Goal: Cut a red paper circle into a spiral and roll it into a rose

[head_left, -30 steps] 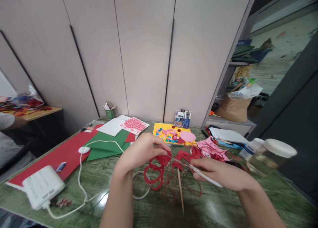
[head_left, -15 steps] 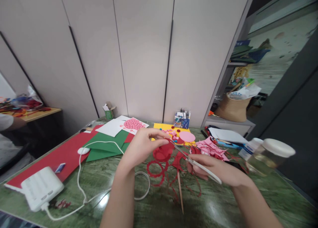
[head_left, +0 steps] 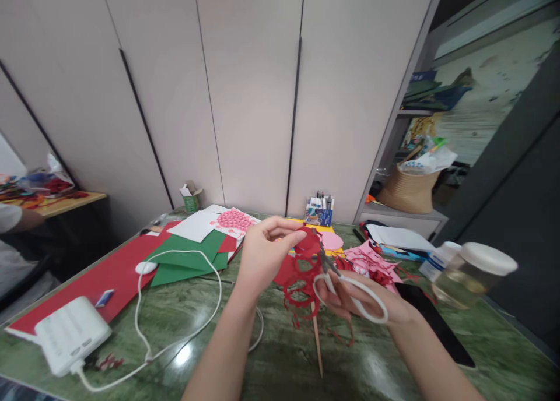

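Observation:
My left hand (head_left: pixel 269 252) pinches a piece of red paper (head_left: pixel 307 243) between thumb and fingers above the table. Red paper rings (head_left: pixel 301 293) hang or lie just below it. White-handled scissors (head_left: pixel 370 296) are in my right hand (head_left: pixel 363 299), with fingers through the loops and the dark blades pointing up at the red paper's right edge. Under my hands, a wooden stick (head_left: pixel 318 343) lies on the green table along with thin red scraps (head_left: pixel 343 334). Pink paper scraps (head_left: pixel 367 258) are heaped behind my right hand.
At left, a white power bank (head_left: pixel 72 334) with a cable sits on red paper (head_left: pixel 126 273). Green sheets (head_left: pixel 192 261) and a pink-dotted card (head_left: pixel 236 219) lie behind. A lidded jar (head_left: pixel 475 278) and black tablet (head_left: pixel 433 322) are at right. Another person's arm (head_left: pixel 26 219) shows far left.
My left hand has shifted right with the red paper. The scissors have turned more upright, their white loops now facing me, and the red rings appear farther right. More of the tablet shows.

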